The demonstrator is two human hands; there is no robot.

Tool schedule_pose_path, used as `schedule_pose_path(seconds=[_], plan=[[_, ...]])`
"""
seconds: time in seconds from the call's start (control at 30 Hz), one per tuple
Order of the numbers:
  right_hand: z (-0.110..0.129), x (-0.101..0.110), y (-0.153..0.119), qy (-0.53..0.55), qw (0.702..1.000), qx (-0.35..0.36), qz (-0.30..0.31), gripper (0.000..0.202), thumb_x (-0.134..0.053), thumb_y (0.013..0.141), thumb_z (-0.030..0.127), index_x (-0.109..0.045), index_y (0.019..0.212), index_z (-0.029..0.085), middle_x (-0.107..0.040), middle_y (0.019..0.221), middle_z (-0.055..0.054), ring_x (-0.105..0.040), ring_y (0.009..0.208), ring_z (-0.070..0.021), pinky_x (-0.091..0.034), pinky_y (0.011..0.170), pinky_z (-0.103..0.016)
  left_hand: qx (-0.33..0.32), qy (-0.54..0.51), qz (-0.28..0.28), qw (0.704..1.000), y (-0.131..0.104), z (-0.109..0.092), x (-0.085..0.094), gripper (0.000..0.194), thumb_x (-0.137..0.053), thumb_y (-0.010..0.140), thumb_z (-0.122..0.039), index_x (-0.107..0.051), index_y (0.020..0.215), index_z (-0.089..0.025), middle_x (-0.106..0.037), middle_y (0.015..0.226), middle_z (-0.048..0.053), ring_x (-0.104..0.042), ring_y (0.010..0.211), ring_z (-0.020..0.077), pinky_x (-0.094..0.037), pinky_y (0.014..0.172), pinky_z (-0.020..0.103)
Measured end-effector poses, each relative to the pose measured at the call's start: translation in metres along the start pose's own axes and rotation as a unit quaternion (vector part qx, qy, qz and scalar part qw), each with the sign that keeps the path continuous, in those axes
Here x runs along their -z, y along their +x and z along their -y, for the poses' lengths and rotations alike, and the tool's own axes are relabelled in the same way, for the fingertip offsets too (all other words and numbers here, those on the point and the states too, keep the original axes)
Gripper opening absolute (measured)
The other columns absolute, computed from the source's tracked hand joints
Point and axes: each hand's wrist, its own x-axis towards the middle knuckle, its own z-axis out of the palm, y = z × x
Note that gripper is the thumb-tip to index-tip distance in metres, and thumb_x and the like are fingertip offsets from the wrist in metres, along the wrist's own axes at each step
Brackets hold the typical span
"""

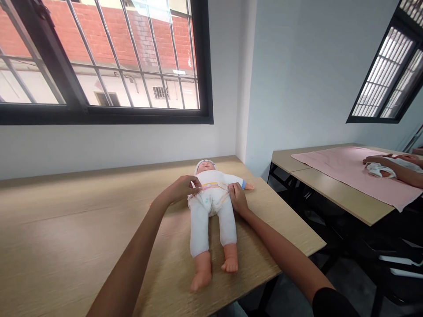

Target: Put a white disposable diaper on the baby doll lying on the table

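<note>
A baby doll in a white cap lies on its back on the wooden table, its feet toward me. Around its hips is a white diaper with a coloured band at the waist. My left hand is at the left side of the diaper's waist, fingers pinched on its edge. At the right side my right hand has its fingers curled on the other edge of the diaper, below the doll's blue-cuffed arm.
A second table at the right bears a pink cloth. On it another person's hands touch a second doll. Behind are a wall and a barred window. My table's right edge runs close beside my right forearm.
</note>
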Motion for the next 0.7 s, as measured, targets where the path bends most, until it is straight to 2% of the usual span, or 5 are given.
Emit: schedule_pose_path(seconds=[0.43, 0.7], plan=[[0.0003, 0.0003, -0.0002, -0.003, 1.0, 0.0, 0.0, 0.026, -0.03, 0.094, 0.032, -0.049, 0.081, 0.021, -0.055, 0.086, -0.004, -0.052, 0.085, -0.0186, -0.041, 0.081, -0.032, -0.008, -0.001, 0.008, 1.0, 0.0012, 0.007, -0.0027, 0.034, -0.056, 0.073, -0.045, -0.061, 0.096, -0.021, -0.064, 0.103, 0.005, -0.061, 0.082, 0.0193, -0.048, 0.07, 0.031], [-0.0001, 0.0002, -0.0003, 0.002, 1.0, 0.003, -0.003, 0.026, -0.031, 0.095, 0.031, -0.051, 0.082, 0.021, -0.055, 0.086, -0.004, -0.052, 0.084, -0.0182, -0.041, 0.08, -0.031, 0.002, 0.004, 0.007, 1.0, 0.0011, 0.0065, -0.0033, 0.032, -0.056, 0.072, -0.047, -0.062, 0.09, -0.021, -0.065, 0.096, 0.005, -0.06, 0.081, 0.0201, -0.047, 0.068, 0.031]])
